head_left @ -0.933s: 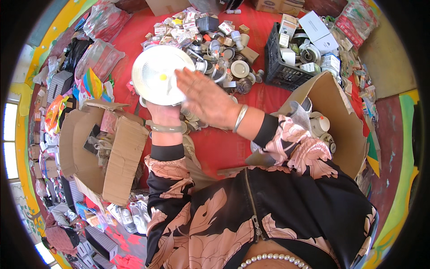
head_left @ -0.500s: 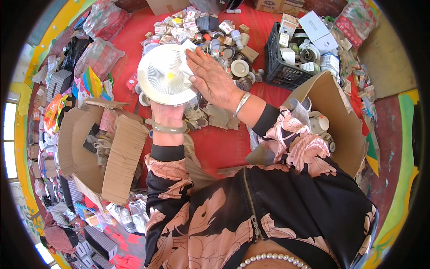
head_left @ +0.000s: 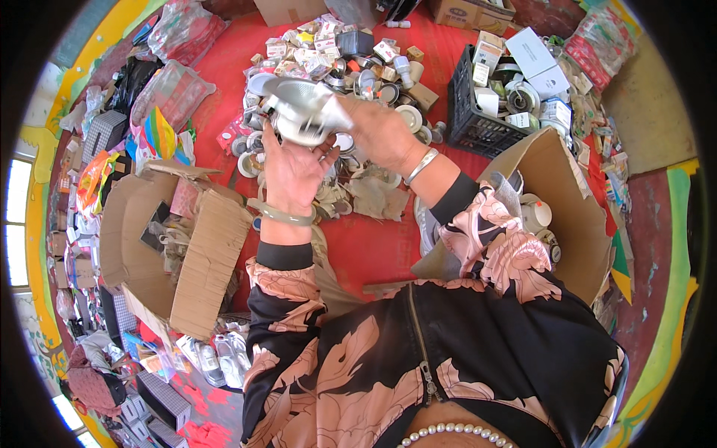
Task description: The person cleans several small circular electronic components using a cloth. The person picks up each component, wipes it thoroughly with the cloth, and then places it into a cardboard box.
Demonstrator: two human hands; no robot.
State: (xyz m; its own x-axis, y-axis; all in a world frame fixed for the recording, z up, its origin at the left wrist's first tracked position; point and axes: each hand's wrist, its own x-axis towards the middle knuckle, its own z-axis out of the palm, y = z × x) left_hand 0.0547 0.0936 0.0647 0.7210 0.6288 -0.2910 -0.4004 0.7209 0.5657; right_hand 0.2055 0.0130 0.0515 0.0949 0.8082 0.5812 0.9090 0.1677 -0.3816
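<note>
A round LED downlight [head_left: 293, 95] with a silvery face and white body is tipped on edge above the pile, smeared by motion. Under it, my left hand [head_left: 293, 175] has its palm upward, with thumb and fingers around the white body. My right hand [head_left: 382, 134] is at the lamp's right side, its fingers closed on a white cloth or tissue [head_left: 337, 115] that lies against the rim. Motion blurs the right fingertips. Behind and below the lamp spreads a pile of lamps and small boxes [head_left: 351, 63].
A black plastic crate [head_left: 485, 134] of lamps and boxes stands at the far right. Open cardboard boxes stand at my left [head_left: 202, 269] and right [head_left: 579, 201], both with items inside. Plastic bags [head_left: 175, 93] lie far left on the red floor covering [head_left: 358, 250].
The downlight has turned from facing up to standing tilted on edge. My left hand has come into fuller view beneath it, and my right hand has shifted slightly right and down.
</note>
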